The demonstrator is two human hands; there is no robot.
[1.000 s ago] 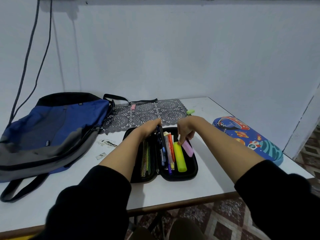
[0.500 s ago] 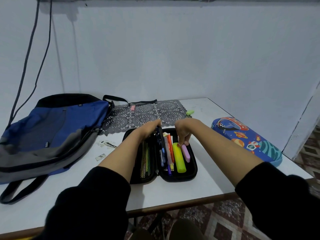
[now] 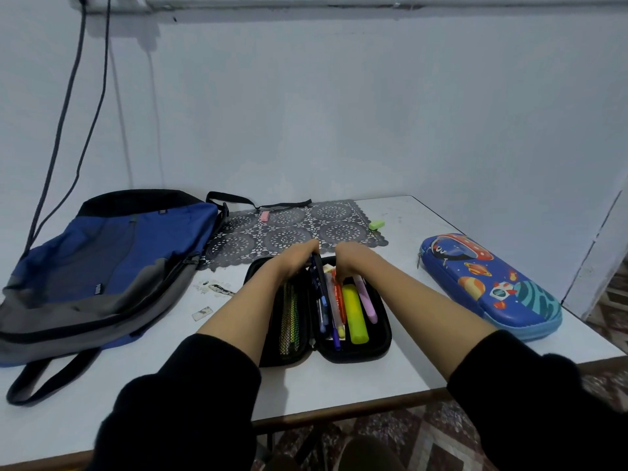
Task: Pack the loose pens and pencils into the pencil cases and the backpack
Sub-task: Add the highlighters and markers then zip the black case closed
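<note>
A black pencil case (image 3: pixel 380 345) lies open in the middle of the table. My left hand (image 3: pixel 299 258) grips the dark divider flap (image 3: pixel 317 277) at its far end and holds it upright. The left compartment holds pencils behind a mesh (image 3: pixel 289 321). In the right compartment lie blue pens, an orange pen (image 3: pixel 339 299), a yellow highlighter (image 3: pixel 355 314) and a pink highlighter (image 3: pixel 368 302). My right hand (image 3: pixel 350 260) curls down over the far ends of these, fingertips on the pink highlighter's top. The blue and grey backpack (image 3: pixel 102 266) lies flat at the left.
A closed blue pencil case with a space print (image 3: pixel 489 283) sits at the right near the table edge. Behind the black case lies a lace mat (image 3: pixel 289 232) with a pink eraser (image 3: pixel 264 216) and a green eraser (image 3: pixel 376 225). Paper scraps (image 3: pixel 217 287) lie by the backpack.
My right hand has lowered the pink highlighter from above the case into the right compartment beside the yellow one. My left hand has kept hold of the divider flap.
</note>
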